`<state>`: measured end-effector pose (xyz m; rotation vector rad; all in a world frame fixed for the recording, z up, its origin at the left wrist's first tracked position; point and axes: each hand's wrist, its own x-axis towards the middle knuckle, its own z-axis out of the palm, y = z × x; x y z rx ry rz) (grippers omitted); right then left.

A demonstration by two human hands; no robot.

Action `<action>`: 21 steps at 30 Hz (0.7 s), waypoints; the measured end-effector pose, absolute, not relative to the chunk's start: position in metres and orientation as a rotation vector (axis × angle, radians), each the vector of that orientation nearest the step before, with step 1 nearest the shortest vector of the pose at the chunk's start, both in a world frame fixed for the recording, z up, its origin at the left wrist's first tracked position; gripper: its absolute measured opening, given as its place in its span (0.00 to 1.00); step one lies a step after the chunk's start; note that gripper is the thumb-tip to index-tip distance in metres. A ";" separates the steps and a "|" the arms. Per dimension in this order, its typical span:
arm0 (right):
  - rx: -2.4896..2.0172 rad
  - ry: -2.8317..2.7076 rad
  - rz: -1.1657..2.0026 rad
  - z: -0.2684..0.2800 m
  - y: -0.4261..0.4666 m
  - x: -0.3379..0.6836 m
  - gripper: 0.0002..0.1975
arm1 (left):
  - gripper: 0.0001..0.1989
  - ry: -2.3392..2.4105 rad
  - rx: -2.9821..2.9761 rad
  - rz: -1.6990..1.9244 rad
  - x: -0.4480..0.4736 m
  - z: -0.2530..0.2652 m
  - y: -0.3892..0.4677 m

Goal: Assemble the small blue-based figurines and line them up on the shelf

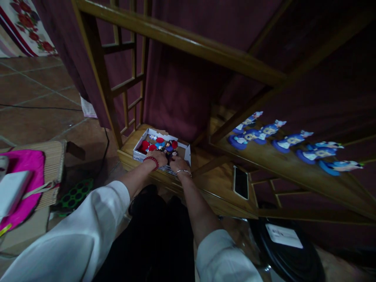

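Observation:
A shallow white cardboard box (135,154) sits on the low wooden shelf. Small figurines (160,143) in red, blue, white and black lie jumbled inside it. My left hand (158,157), with a red bead bracelet at the wrist, reaches over the box's front wall, its fingers curled down among the dark figurines. Close beside it, my right hand (178,163), wearing a silver bangle, is also closed at the small dark figurines. The fingertips of both hands are partly hidden, so what exactly each one grips is hard to make out.
Several blue-and-white figurines (289,141) stand on a higher wooden shelf board (264,160). A phone (241,182) lies on the lower shelf. Wooden rails (182,39) frame the space overhead. A black round stool (289,250) stands right; a woven bench (54,164) stands left.

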<state>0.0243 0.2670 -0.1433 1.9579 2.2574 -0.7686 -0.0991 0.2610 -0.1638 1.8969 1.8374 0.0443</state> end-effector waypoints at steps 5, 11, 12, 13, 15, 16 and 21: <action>1.952 2.281 -0.764 -0.141 0.265 0.025 0.16 | 0.13 1.868 1.879 0.012 -0.099 -0.157 0.257; 1.970 2.289 -0.760 -0.139 0.263 0.025 0.15 | 0.16 1.844 1.885 0.061 -0.106 -0.147 0.259; 1.976 2.289 -0.755 -0.139 0.263 0.025 0.15 | 0.16 1.851 1.890 0.088 -0.108 -0.145 0.261; 1.984 2.283 -0.748 -0.138 0.262 0.025 0.15 | 0.17 1.874 1.890 0.123 -0.111 -0.143 0.263; 2.005 2.264 -0.736 -0.137 0.260 0.024 0.15 | 0.17 1.983 1.873 0.214 -0.117 -0.142 0.267; 2.010 2.254 -0.736 -0.136 0.259 0.024 0.15 | 0.17 2.061 1.857 0.263 -0.121 -0.142 0.269; 2.013 2.275 -0.717 -0.137 0.257 0.025 0.14 | 0.13 2.279 1.811 0.255 -0.133 -0.150 0.281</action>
